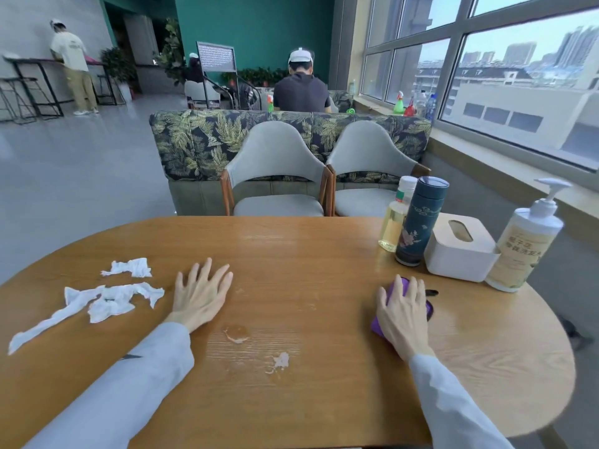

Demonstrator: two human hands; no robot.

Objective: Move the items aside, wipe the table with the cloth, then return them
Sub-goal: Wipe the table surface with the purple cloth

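A purple cloth (395, 288) lies on the wooden table (308, 247) at the right, and my right hand (403, 314) presses flat on it with straight fingers. My left hand (201, 294) rests flat on the bare wood near the middle, fingers spread. Grouped at the table's far right stand a clear bottle of yellow liquid (395, 218), a dark blue flask (419, 222), a white tissue box (460, 247) and a white pump bottle (525, 244). Torn white tissue pieces (110, 298) lie to the left of my left hand.
Pale smears (238, 333) and a small white scrap (280, 361) mark the wood between my hands. Two grey chairs (275, 176) stand at the far side before a leaf-patterned sofa. A window sill runs along the right. People stand and sit farther back.
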